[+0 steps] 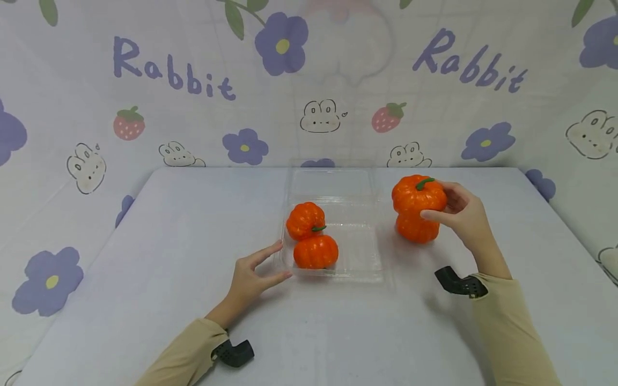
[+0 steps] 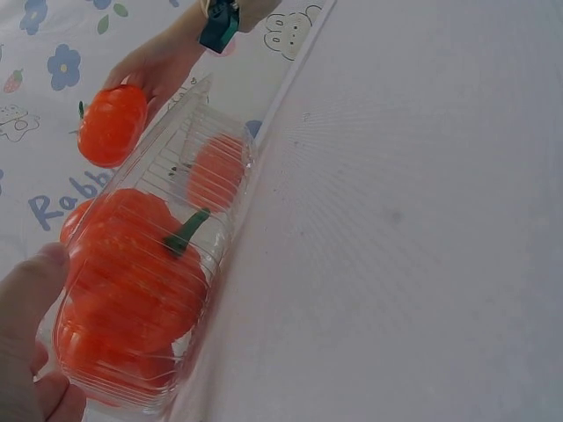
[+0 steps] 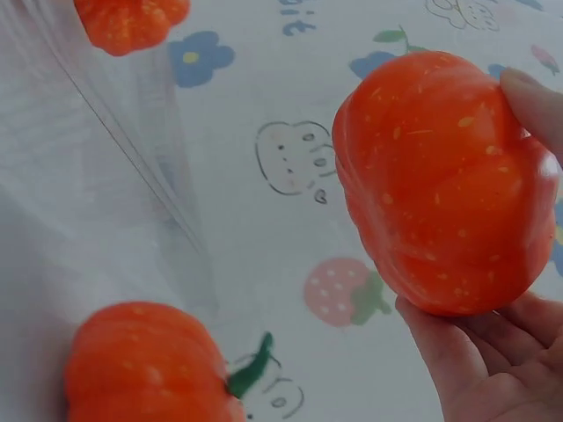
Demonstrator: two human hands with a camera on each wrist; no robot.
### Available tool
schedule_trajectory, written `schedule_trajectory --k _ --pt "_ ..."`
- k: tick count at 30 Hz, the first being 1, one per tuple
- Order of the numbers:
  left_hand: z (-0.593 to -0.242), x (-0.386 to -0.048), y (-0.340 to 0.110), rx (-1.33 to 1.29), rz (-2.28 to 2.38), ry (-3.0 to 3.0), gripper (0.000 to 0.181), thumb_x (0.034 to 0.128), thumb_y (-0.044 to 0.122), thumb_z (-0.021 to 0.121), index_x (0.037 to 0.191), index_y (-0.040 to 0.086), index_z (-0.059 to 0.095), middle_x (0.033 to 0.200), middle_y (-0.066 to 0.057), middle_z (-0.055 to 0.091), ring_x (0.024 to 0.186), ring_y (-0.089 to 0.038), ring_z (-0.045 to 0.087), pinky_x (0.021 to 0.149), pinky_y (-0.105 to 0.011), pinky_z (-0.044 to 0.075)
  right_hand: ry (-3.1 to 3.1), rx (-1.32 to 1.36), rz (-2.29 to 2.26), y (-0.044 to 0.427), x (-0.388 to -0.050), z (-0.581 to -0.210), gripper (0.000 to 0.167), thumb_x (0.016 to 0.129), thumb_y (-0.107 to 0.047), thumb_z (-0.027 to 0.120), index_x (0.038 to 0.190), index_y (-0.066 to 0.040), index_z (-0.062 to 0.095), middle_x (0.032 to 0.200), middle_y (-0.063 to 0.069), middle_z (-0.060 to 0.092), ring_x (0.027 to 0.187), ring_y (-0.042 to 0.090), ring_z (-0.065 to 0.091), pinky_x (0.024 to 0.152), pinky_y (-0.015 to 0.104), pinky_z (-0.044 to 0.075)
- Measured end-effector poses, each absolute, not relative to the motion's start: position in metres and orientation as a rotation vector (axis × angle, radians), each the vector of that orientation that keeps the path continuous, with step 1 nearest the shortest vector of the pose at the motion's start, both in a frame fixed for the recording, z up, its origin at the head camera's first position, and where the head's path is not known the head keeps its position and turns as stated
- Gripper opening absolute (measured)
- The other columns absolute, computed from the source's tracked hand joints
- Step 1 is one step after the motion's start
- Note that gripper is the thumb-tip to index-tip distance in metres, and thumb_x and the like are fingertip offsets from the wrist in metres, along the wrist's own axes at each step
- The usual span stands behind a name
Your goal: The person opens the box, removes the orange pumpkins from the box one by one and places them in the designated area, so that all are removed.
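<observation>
In the head view a clear plastic box (image 1: 358, 247) holds two orange toy pumpkins, a rear one (image 1: 304, 220) with a green stem and a front one (image 1: 316, 252), at its left side. My left hand (image 1: 248, 279) touches the box's left front corner with thumb and fingers spread. My right hand (image 1: 465, 217) grips a third pumpkin (image 1: 416, 195) between thumb and fingers, raised over the table. Below it another pumpkin (image 1: 418, 231) rests on the table, also visible with its stem in the right wrist view, lower left.
The box's clear lid (image 1: 333, 185) is folded back behind it. A white cloth covers the table (image 1: 203, 214). Beyond the table's back edge hangs a printed curtain (image 1: 193, 128) with rabbits, flowers and strawberries. Black wrist cameras sit on both sleeves.
</observation>
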State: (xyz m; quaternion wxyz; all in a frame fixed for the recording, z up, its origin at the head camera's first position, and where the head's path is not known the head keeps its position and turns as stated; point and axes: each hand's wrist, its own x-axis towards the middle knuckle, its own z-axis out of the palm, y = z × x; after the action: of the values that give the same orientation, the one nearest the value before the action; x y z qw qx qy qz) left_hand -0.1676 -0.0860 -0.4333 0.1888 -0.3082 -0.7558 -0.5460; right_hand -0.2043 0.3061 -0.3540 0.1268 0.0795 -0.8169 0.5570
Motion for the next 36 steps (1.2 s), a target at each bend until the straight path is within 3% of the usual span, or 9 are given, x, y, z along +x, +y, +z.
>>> schedule_trajectory --k 3,9,14,19,25,36 --pt "-0.434 -0.167 -0.087 -0.862 -1.559 -2.121 0.049 0.0595 -0.008 0.078 0.103 -0.017 0.057 0.106 -0.026 0.057 0.102 -0.036 0.054 0.090 -0.035 0.040 -2.401 0.197 1.613 0.312 -0.203 -0.349 0.057 0.075 -0.009 0.073 0.125 0.001 0.046 0.119 0.013 0.049 0.103 0.016 0.049 0.082 0.015 0.043" --pt "-0.435 -0.168 -0.088 -0.861 -1.596 -2.108 0.047 0.0596 -0.009 0.078 0.102 -0.015 0.058 0.107 -0.027 0.057 0.102 -0.035 0.054 0.091 -0.034 0.040 -2.352 0.242 1.603 0.375 -0.247 -0.404 0.062 0.069 -0.006 0.077 0.125 -0.010 0.050 0.120 0.009 0.052 0.102 0.018 0.052 0.077 0.018 0.046" --pt "-0.435 -0.168 -0.088 -0.874 -1.592 -2.098 0.047 0.0586 -0.010 0.078 0.101 -0.015 0.059 0.106 -0.028 0.057 0.100 -0.036 0.055 0.091 -0.034 0.040 -2.321 0.201 1.615 0.354 -0.214 -0.362 0.055 0.069 0.001 0.075 0.117 0.000 0.047 0.118 0.012 0.050 0.100 0.016 0.053 0.076 0.016 0.046" --pt "-0.435 -0.168 -0.087 -0.890 -1.576 -2.094 0.047 0.0582 -0.010 0.078 0.100 -0.016 0.058 0.105 -0.028 0.057 0.100 -0.038 0.055 0.090 -0.036 0.041 -2.281 0.181 1.626 0.398 -0.233 -0.394 0.059 0.068 0.002 0.076 0.118 -0.005 0.048 0.120 0.012 0.050 0.102 0.018 0.052 0.075 0.016 0.047" --pt "-0.436 -0.169 -0.087 -0.907 -1.539 -2.084 0.047 0.0575 -0.009 0.078 0.100 -0.015 0.059 0.104 -0.028 0.057 0.098 -0.039 0.055 0.087 -0.042 0.041 -2.340 0.086 1.457 0.454 -0.262 -0.444 0.062 0.070 -0.010 0.077 0.122 -0.013 0.044 0.119 0.009 0.050 0.104 0.019 0.050 0.075 0.015 0.046" --pt "-0.434 -0.168 -0.087 -0.883 -1.540 -2.107 0.046 0.0580 -0.008 0.078 0.100 -0.014 0.059 0.104 -0.027 0.058 0.098 -0.039 0.055 0.087 -0.043 0.041 -2.475 -0.071 1.445 0.451 -0.235 -0.438 0.059 0.070 -0.036 0.075 0.113 -0.014 0.042 0.116 0.007 0.044 0.107 0.017 0.042 0.074 0.008 0.040"
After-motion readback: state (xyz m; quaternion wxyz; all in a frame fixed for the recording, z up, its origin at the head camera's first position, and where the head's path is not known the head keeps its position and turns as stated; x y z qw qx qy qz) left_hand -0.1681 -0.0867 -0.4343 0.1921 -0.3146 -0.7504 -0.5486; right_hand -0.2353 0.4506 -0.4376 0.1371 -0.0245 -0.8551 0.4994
